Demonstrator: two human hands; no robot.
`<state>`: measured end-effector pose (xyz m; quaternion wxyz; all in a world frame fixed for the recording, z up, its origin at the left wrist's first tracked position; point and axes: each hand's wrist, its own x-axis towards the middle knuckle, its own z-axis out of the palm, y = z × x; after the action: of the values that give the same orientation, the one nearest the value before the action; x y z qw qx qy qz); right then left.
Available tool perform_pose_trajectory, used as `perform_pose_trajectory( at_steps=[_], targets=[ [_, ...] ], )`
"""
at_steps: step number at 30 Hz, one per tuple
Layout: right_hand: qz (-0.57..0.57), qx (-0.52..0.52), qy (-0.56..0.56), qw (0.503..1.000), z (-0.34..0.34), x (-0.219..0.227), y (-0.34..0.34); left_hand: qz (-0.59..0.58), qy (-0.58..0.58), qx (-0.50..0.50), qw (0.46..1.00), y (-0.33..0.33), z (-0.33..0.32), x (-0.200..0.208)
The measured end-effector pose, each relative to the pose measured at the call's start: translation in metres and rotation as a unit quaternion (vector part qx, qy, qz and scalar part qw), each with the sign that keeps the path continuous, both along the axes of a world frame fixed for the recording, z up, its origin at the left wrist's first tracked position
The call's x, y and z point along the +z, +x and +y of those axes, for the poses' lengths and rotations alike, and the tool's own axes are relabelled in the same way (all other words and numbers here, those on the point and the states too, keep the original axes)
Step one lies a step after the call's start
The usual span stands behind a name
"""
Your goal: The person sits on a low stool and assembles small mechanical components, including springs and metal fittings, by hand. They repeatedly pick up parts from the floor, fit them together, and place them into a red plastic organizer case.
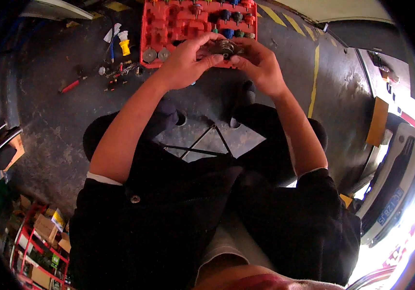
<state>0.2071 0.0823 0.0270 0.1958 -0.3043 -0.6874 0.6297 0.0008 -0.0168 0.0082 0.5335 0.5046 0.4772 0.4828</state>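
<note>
My left hand (186, 59) and my right hand (261, 64) meet over the near edge of a red moulded tool case (156, 30). Between them they hold a dark, round metal fitting (224, 47) with ridged edges; its exact kind is unclear. Both thumbs press on its near side, and the fingers curl round behind it. Several coloured caps, among them a dark blue cap (225, 15) and a red cap (249, 19), sit in the case's right part. Grey metal discs (149, 55) lie in its near left corner, beside bare recesses.
Left of the case, the dark floor holds a red-handled tool (71, 86), a yellow-and-white fitting (124, 44) and a tangle of chain (129, 68). A red shelf rack (27, 244) with boxes stands at lower left. At right is a car's front end (391, 179).
</note>
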Motion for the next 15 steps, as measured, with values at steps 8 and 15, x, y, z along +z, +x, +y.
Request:
perform_pose_trajectory(
  at_steps=[8, 15],
  targets=[
    [-0.099, -0.004, 0.152, 0.984, -0.003, 0.009, -0.002, 0.158, 0.051, 0.040, 0.985, 0.003, -0.005, 0.014],
    [-0.101, 0.002, 0.192, 0.976, -0.007, 0.010, -0.006, 0.295, 0.138, 0.119, 0.938, 0.015, -0.009, 0.006]
  ],
)
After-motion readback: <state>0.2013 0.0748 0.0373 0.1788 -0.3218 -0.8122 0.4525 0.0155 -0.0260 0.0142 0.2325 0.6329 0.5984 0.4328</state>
